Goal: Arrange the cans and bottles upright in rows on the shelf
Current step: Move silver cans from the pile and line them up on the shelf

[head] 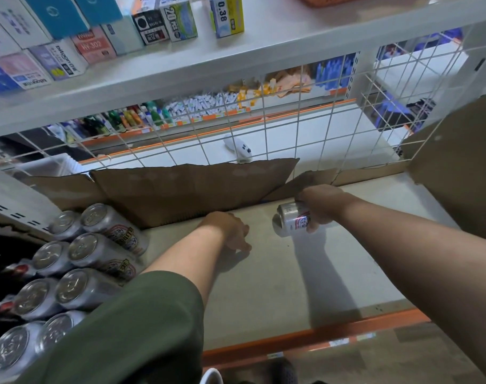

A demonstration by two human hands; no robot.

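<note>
Silver cans stand upright in two rows at the left end of the shelf. The right grip wraps one more can, tilted, at mid-shelf. The left grip rests nearby, loose, holding nothing. Task seems partly done.

silver can | tilted (red-blue logo), mid shelf | other cans upright, 2 rows, L end

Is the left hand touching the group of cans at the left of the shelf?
Apart. The head view shows bare shelf between the left hand and the nearest of the grouped cans. The right hand grips a single can.
</note>
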